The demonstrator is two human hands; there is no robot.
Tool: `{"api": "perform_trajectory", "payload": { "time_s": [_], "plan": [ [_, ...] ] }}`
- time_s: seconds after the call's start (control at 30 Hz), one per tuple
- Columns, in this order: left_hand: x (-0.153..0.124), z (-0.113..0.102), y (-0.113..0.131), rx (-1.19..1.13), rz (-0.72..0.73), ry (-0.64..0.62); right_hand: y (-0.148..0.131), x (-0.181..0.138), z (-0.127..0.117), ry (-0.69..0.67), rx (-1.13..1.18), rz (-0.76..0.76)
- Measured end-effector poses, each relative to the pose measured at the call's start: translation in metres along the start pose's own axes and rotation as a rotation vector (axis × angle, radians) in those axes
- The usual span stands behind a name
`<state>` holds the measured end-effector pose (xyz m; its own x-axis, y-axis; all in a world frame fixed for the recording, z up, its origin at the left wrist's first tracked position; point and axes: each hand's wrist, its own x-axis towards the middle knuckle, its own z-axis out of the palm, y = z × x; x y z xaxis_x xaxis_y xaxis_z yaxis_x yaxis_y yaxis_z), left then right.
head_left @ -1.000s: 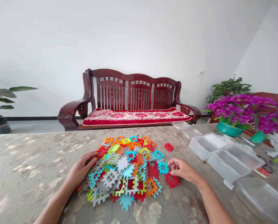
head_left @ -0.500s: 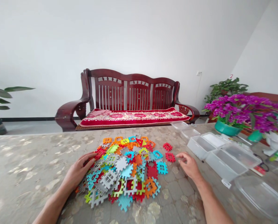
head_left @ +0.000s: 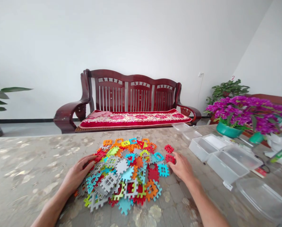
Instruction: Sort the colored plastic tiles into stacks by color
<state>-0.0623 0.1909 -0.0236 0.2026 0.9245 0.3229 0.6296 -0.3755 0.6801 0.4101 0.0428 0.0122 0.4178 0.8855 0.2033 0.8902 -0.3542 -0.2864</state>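
Observation:
A heap of interlocking plastic building tiles [head_left: 122, 167] with notched edges lies in front of me, in red, orange, grey, blue and lime green. Some tiles have window cut-outs. My left hand [head_left: 80, 170] rests against the heap's left side, fingers stretched and apart, their tips by a red tile [head_left: 100, 154]. On the other side, my right hand [head_left: 182, 167] has its thumb and fingers around the right edge of a small red tile [head_left: 169, 158], which still lies flat on the table. Another small red tile [head_left: 169, 148] lies just beyond it.
Clear plastic boxes [head_left: 228, 164] and loose lids [head_left: 263, 198] stand on the right of the patterned table [head_left: 20, 176]. Behind them are purple flowers [head_left: 242, 110] in green pots. A wooden bench [head_left: 136, 94] with a red cushion is across the table.
My right hand has moved left onto the small red tile and closed its fingers at the edge. My left hand stays at the heap. The view has shifted slightly.

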Motion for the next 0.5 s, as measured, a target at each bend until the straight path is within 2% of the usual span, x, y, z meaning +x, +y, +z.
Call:
{"api": "perform_trajectory", "payload": {
  "time_s": [0.37, 0.5],
  "plan": [
    [0.000, 0.001, 0.000, 0.003, 0.028, 0.011, 0.017, 0.000, -0.010, -0.039, 0.074, 0.037],
    [0.000, 0.001, -0.001, 0.000, 0.014, 0.004, 0.017, 0.001, -0.007, -0.021, 0.006, 0.000]
  ]
}}
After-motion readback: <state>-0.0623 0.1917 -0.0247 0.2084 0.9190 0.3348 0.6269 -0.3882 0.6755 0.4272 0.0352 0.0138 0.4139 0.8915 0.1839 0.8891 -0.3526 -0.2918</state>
